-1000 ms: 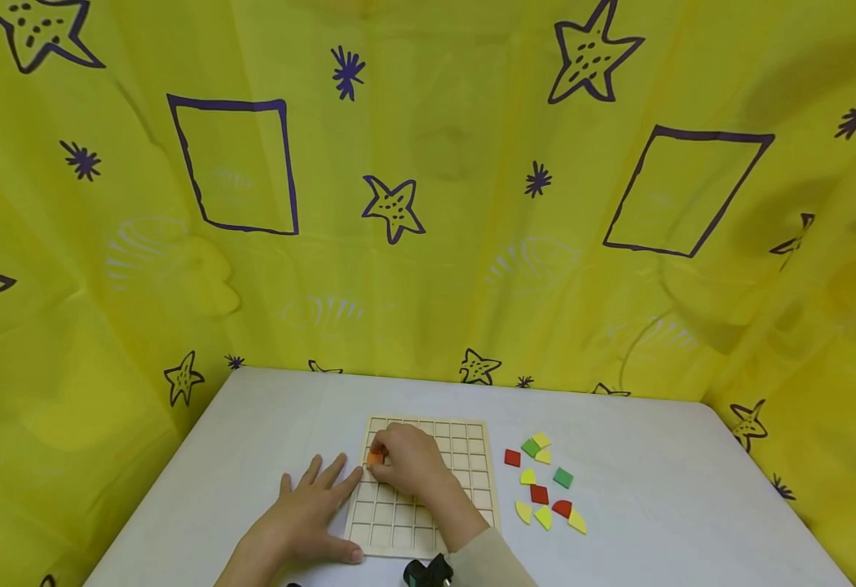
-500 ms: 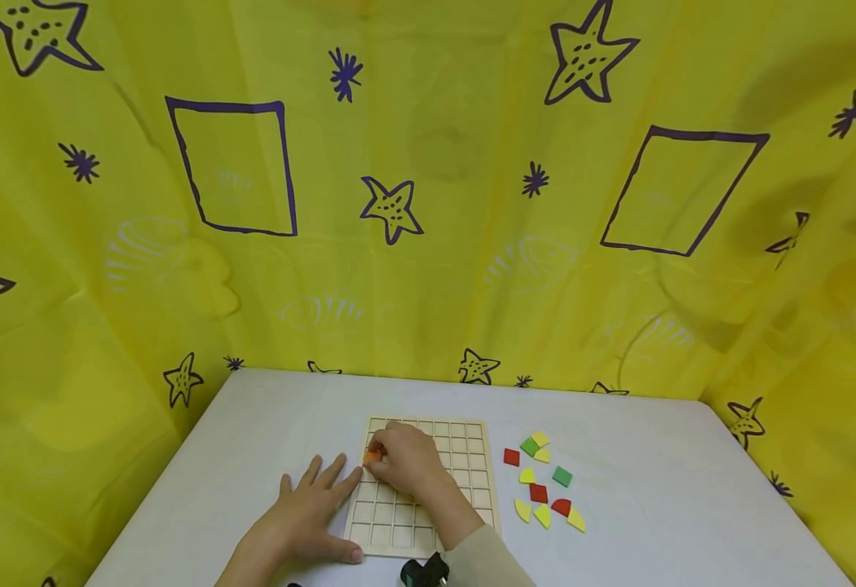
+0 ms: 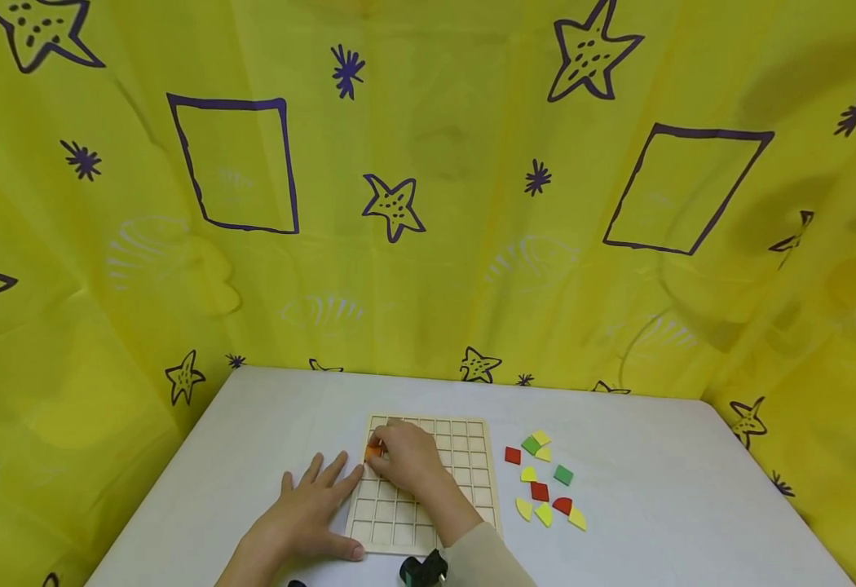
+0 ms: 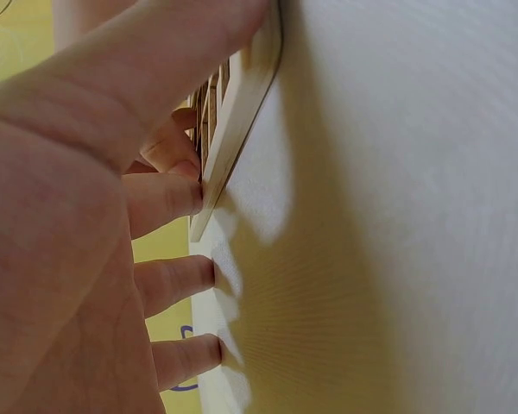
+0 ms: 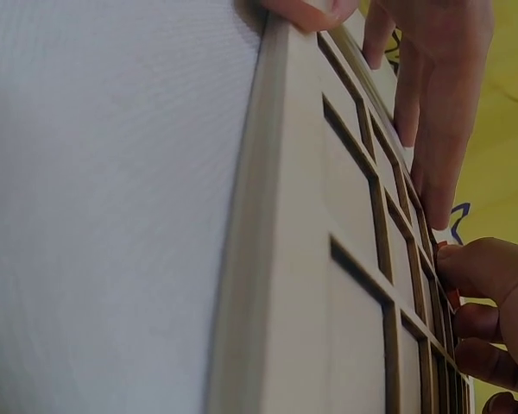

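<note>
A pale wooden grid board point(image 3: 481, 479) lies on the white table, its square cells marked off by thin raised ribs. Over its left column, my right hand point(image 3: 409, 456) pinches a small orange tile point(image 3: 372, 452) between thumb and fingers. The fingers hide part of that tile; the right wrist view shows only its reddish edge point(image 5: 453, 298). My left hand point(image 3: 309, 515) lies spread at the board's left side, with index fingertip and thumb tip right at the frame. The left wrist view shows those fingers point(image 4: 168, 203) straight, beside the board's edge point(image 4: 242, 103).
To the right of the board lie loose flat tiles: red squares point(image 3: 540, 492), a green square point(image 3: 563, 474), yellow quarter-circles point(image 3: 523, 509) and a red quarter-circle point(image 3: 562, 505). A yellow patterned curtain point(image 3: 428, 310) encloses the table point(image 3: 641, 489). A black device point(image 3: 424, 569) sits by the right sleeve.
The orange tile has shifted slightly toward the board's left edge and far side, still pinched by my right hand. My left hand stays in place.
</note>
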A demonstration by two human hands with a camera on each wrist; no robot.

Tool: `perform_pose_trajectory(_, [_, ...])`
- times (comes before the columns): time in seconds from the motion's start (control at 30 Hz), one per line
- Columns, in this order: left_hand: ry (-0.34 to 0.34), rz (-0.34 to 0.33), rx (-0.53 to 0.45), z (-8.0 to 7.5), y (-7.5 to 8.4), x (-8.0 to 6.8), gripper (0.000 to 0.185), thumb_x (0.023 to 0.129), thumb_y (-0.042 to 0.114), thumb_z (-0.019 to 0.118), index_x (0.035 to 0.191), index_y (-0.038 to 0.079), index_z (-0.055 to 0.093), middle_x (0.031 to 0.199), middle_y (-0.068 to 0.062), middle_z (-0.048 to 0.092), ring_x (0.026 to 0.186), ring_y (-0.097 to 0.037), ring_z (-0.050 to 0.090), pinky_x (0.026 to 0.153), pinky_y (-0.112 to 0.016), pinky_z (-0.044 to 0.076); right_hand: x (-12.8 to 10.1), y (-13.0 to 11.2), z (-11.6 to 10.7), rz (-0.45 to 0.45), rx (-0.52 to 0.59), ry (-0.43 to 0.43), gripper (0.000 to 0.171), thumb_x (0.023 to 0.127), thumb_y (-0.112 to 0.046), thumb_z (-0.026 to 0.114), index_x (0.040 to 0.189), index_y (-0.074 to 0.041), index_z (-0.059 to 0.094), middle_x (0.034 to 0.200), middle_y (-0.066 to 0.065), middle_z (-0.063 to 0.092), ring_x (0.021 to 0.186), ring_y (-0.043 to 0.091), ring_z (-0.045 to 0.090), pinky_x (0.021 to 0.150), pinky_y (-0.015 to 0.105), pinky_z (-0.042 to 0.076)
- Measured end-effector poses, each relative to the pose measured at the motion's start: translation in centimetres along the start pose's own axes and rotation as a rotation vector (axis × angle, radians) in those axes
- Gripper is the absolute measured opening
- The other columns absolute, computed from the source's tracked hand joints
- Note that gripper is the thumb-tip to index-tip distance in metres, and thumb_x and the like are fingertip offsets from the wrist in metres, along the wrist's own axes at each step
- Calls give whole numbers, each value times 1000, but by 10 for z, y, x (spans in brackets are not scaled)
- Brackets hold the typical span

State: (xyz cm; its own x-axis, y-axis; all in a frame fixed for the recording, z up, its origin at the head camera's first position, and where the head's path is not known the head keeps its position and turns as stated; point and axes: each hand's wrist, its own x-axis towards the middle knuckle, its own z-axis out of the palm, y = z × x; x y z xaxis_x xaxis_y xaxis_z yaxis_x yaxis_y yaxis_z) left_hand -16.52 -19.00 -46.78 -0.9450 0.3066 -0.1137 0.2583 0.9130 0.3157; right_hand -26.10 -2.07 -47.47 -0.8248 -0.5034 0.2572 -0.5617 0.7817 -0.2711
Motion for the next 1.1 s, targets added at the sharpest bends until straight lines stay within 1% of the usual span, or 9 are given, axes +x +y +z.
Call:
perform_pose_trajectory(0.27, [-5,9,20,-1,1,3,104,52,77,58,139,26,33,149,-8,22,134,-43,14,90,-76,9,0,1,-2,31,8,3,12,79,-34,65,86,-25,67,74,-13,55,66,4,49,57,22,40])
perform_pose_trajectory(0.47, [-21,-3,13,-1,2,4,103,52,76,60,138,25,35,149,-8,23,134,-43,14,89,-76,8,-1,2,-2,42,33,-6,12,80,-35,64,87,-26,66,73,-13,53,64,3,46,55,22,37])
perform_pose_trajectory(0.67, [-38,-21,1,-1,3,5,103,52,75,61,138,26,34,149,-8,23,134,-43,14,89,-76,7,-5,2,-3,38,32,-18,13,81,-37,62,89,-27,66,75,-14,55,66,2,48,56,22,38])
perform_pose_trajectory(0.83, [-51,-47,-16,-1,3,4,104,50,75,62,139,29,33,149,-6,23,135,-42,12,90,-76,4,-10,4,-11,43,26,-2,16,81,-36,62,94,-26,65,81,-13,59,70,3,51,60,22,41])
perform_pose_trajectory(1.0, [-44,-55,-24,-1,2,4,105,49,75,61,139,29,33,149,-5,22,136,-42,11,91,-75,2,-17,8,-23,49,41,26,19,81,-33,61,98,-25,64,88,-12,61,74,4,52,64,24,43])
perform_pose_trajectory(1.1, [-37,-56,-23,-1,2,3,106,48,75,62,139,28,33,149,-5,23,136,-41,11,91,-75,2,-21,11,-30,47,38,41,21,81,-35,61,99,-25,64,90,-11,62,75,5,53,66,25,44])
